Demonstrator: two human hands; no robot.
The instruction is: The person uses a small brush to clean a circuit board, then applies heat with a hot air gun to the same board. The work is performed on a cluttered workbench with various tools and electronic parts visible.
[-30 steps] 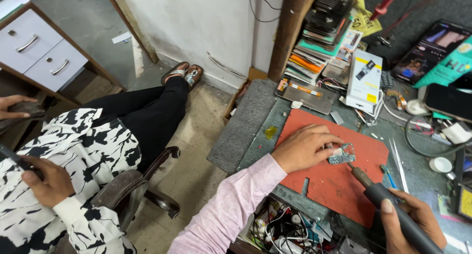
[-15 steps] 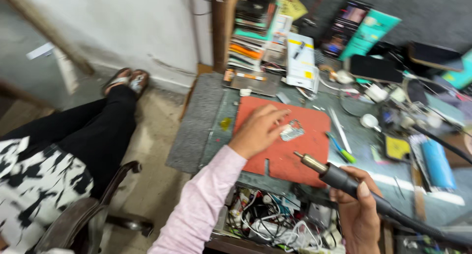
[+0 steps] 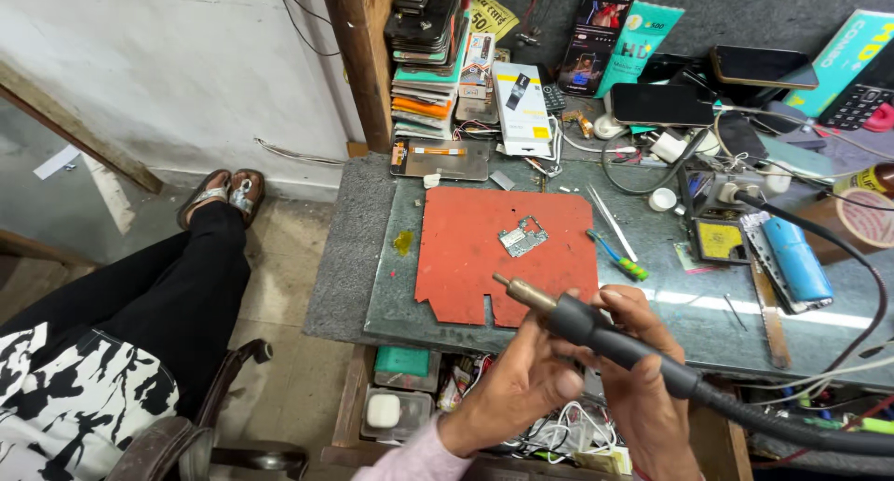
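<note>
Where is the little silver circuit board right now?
In the head view, the small circuit board lies on the red mat near its upper right part, left of the tweezers and beyond the hot-air tool held in both hands.

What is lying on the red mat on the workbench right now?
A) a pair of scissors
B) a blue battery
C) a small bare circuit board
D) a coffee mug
C: a small circuit board lies alone on the red mat, beyond the tool's metal nozzle, which both hands hold above the near edge.
</note>
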